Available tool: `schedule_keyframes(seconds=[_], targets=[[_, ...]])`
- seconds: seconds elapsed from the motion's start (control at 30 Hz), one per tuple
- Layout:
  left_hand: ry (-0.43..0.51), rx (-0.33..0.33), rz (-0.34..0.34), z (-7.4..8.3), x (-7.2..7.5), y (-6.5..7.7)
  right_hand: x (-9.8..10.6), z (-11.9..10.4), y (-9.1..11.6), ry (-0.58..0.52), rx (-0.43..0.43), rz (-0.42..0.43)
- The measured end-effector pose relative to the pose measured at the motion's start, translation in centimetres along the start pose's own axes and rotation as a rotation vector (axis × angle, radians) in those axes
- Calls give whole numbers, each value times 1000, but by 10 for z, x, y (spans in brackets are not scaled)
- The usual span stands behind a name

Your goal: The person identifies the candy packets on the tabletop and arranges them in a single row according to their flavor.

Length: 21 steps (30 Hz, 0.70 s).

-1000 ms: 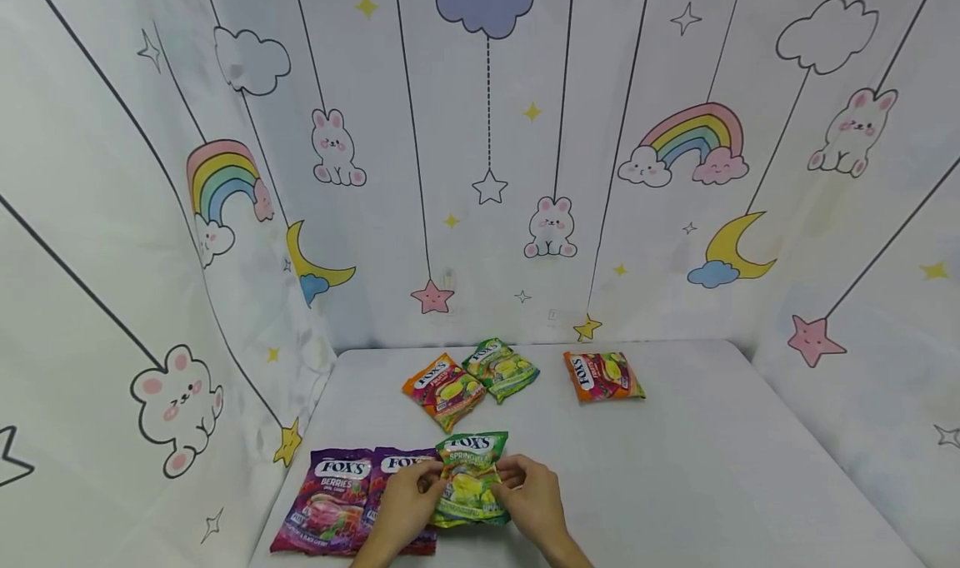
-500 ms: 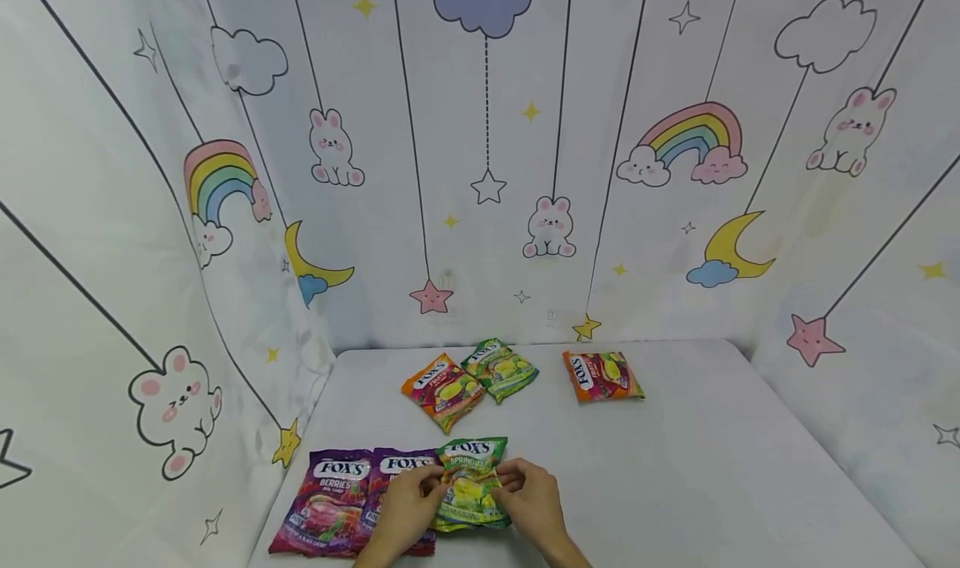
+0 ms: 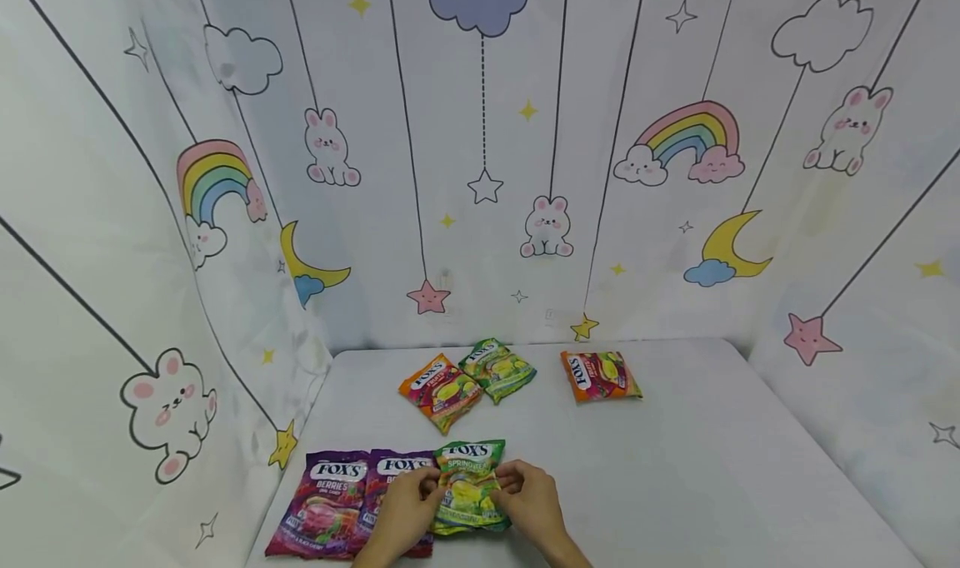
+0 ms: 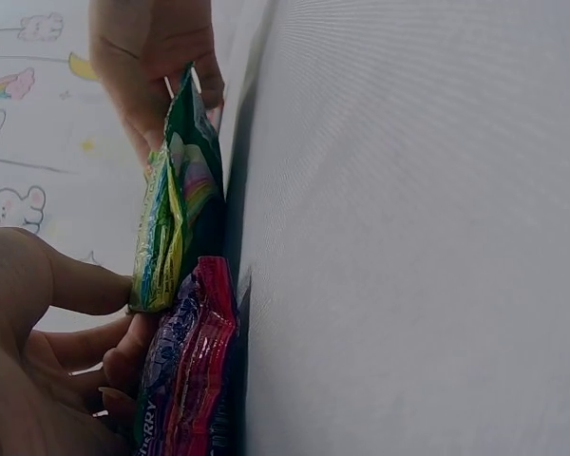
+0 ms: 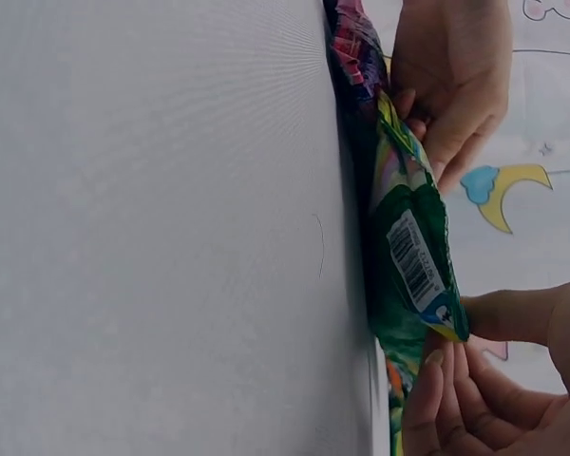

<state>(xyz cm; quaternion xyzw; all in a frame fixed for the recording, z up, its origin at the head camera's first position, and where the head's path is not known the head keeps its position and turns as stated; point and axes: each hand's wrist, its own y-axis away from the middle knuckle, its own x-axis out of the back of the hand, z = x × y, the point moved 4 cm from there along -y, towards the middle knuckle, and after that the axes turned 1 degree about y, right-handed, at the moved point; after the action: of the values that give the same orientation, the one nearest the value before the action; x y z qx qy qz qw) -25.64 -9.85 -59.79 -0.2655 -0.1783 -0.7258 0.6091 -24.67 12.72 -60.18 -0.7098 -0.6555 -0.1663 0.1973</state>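
Observation:
A green candy bag (image 3: 470, 489) is held by its two sides near the table's front, printed side up. My left hand (image 3: 406, 505) pinches its left edge between thumb and fingers, while that hand also lies over part of a purple berry candy bag (image 3: 382, 510). At the opposite edge my right hand (image 3: 531, 501) pinches with thumb above and fingers below, as the right wrist view shows. A barcode on the green bag's back (image 5: 416, 258) faces that camera. Another purple candy bag (image 3: 325, 505) lies flat at the left, against the first purple one.
Farther back on the white table (image 3: 675, 468) lie an orange candy bag (image 3: 442, 393) and a second green bag (image 3: 498, 370), touching. Another orange bag (image 3: 602, 376) lies to their right. Printed white curtains (image 3: 487, 260) stand behind and at both sides.
The held green bag has come down slightly toward me, with both hands staying on its edges. The head view has shifted a little. The other bags lie as before.

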Motion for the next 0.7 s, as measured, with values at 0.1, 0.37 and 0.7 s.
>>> schedule_keyframes(seconds=[0.1, 0.37, 0.7], targets=[[-1, 3, -12, 0, 0, 0, 3, 0, -1, 15, -9, -2], [-42, 8, 11, 4, 2, 2, 9, 8, -8, 61, -74, -59], [-69, -69, -11, 8, 3, 2, 12, 14, -12, 76, -105, -97]])
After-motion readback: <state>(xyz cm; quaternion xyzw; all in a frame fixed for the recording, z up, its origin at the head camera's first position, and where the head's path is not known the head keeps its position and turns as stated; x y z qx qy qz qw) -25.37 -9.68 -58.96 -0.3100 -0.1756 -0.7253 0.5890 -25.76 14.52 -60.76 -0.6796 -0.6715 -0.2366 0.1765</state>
